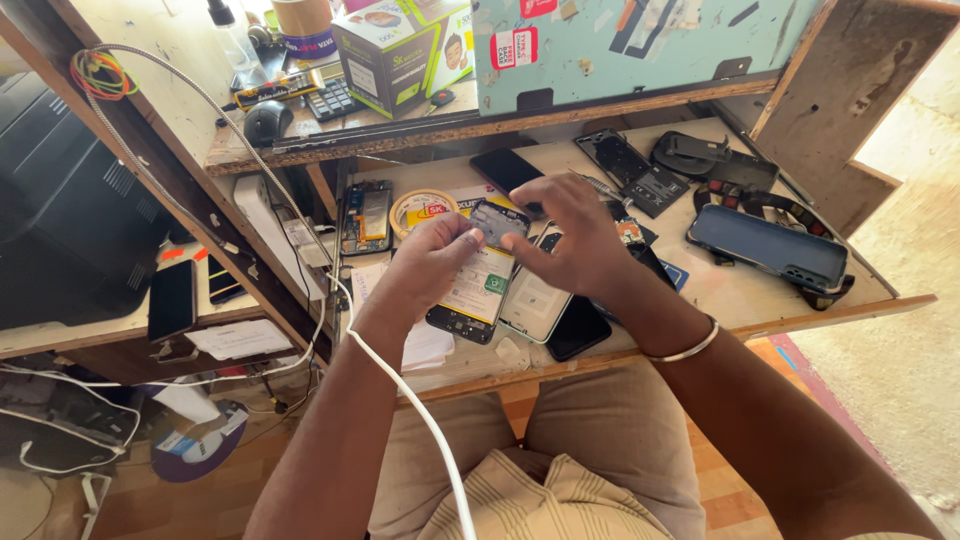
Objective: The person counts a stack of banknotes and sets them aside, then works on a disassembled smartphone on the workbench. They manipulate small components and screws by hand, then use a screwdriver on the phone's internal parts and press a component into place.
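Green-white carton on shelf; dark phone screen on desk.

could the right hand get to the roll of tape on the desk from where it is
Probably not directly: the roll of tape lies behind the left hand and the phone panel it holds, so the right hand would need to cross over them.

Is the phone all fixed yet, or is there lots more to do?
Not fixed yet, it seems. Already done: a phone with its back off lies opened on the wooden desk, showing its insides. In hand: the left hand holds a flat phone screen panel while the right hand touches its top edge. Left: loose black phone parts still lie unassembled.
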